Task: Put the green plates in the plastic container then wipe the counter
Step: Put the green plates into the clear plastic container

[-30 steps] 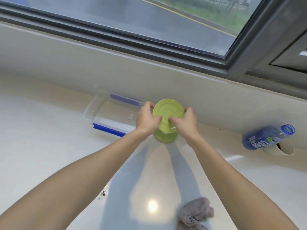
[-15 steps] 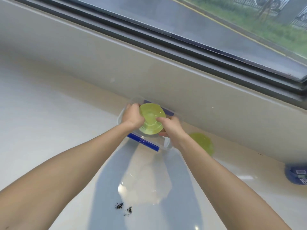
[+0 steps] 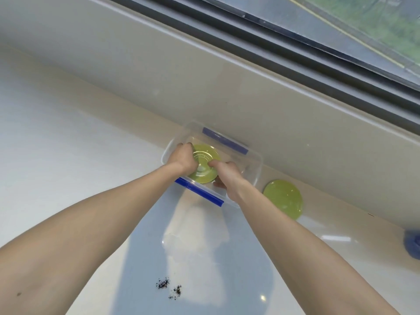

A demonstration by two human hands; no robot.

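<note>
A green plate [image 3: 204,163] sits low inside the clear plastic container [image 3: 254,171], which has blue clips and stands against the back wall. My left hand [image 3: 181,159] grips the plate's left rim. My right hand [image 3: 226,173] grips its right rim, thumb on top. Both hands reach down into the container. A second green plate [image 3: 283,198] lies flat on the white counter [image 3: 68,155] just right of the container.
Dark crumbs [image 3: 169,287] lie on the counter near the front, between my forearms. A blue bottle end [image 3: 412,243] shows at the right edge. The backsplash and window sill rise right behind the container.
Both hands carried the plate from the stack leftward and lowered it into the container. The view swung left, so the cloth and most of the bottle left the frame.
</note>
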